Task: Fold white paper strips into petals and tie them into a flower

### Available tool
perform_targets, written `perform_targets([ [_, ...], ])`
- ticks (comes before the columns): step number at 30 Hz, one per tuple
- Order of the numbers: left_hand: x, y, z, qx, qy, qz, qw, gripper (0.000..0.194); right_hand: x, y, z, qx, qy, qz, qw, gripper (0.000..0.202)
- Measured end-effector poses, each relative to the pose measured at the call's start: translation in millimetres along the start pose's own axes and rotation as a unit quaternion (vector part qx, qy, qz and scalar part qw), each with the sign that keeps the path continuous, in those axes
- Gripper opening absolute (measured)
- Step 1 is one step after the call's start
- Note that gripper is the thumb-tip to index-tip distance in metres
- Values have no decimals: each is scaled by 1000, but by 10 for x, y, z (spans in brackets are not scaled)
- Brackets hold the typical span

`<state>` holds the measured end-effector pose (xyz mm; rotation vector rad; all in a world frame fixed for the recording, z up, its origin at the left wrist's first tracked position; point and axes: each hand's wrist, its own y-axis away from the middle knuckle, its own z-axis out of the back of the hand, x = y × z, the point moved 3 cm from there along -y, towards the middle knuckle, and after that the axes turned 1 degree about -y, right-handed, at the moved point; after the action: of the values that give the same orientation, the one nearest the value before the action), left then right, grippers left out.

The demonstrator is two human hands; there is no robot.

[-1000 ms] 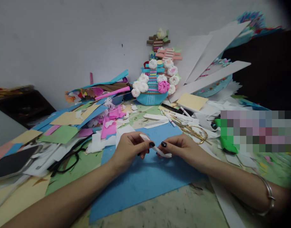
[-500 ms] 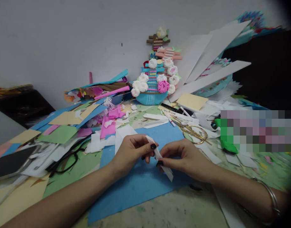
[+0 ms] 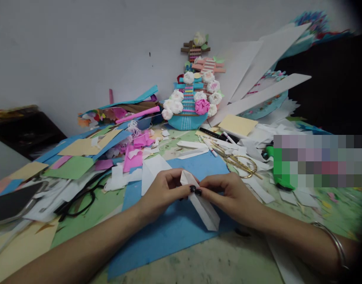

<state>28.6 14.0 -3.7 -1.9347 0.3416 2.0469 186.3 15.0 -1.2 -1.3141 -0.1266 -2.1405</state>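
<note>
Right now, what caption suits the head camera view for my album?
Left hand and right hand pinch a folded white paper strip above a flat blue sheet.

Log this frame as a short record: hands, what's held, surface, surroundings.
left hand: left hand, thumb pressed on the held piece
right hand: right hand, thumb tip beside the left one
held: creased white paper strip, slanting down to the right, pinched by both hands
under hands: blue sheet
right of sheet: gold scissors among white scraps
left of sheet: green paper
behind: blue lute-shaped craft with white and pink flowers
</note>
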Motion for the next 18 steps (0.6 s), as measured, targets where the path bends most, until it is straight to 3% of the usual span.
perform_targets([
  [11, 25, -18, 46, -18, 44, -21, 999, 6, -139, -54, -25, 50, -219, -118, 967, 28],
  [15, 26, -17, 41, -38, 32, -10, 999, 9, -98, -31, -45, 49, -225, -116, 966, 29],
  [18, 28, -12, 34, -41, 23, -5, 999, 14, -26, 1, -58, 20, -163, -89, 982, 26],
])
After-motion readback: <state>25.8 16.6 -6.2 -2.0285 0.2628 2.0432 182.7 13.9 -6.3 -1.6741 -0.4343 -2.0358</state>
